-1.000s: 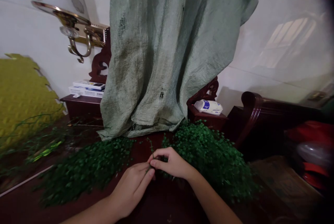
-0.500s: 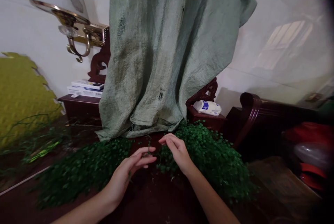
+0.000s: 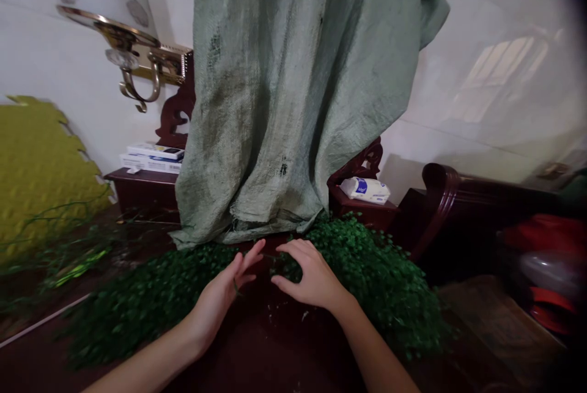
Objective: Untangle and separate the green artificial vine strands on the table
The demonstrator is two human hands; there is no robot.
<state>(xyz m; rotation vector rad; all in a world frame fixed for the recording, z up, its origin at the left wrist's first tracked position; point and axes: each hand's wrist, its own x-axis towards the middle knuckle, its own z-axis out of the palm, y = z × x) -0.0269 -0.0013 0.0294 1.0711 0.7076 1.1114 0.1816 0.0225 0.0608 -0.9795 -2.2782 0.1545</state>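
Two heaps of small-leaved green sprigs lie on a dark wooden table [image 3: 284,350]: a left heap [image 3: 147,301] and a larger right heap [image 3: 380,283]. My left hand [image 3: 222,295] hovers in the gap between them, fingers stretched out toward the hanging cloth. A thin bit of green stem shows by its thumb. My right hand [image 3: 309,277] rests arched on the inner edge of the right heap, fingers spread and curved over the leaves, thumb apart. The two hands are close together, fingertips almost meeting.
A grey-green sackcloth [image 3: 293,93] hangs down to the table just behind the hands. A tissue pack [image 3: 365,189] and carved dark wood furniture [image 3: 440,197] stand at the right. At the left are stacked boxes [image 3: 153,156], a yellow foam mat [image 3: 36,161] and loose green stems [image 3: 68,246].
The left hand, which pinched a sprig together with the right a second ago, has opened and stretched forward. The right hand let go, lifted, and came down on the right heap's edge.
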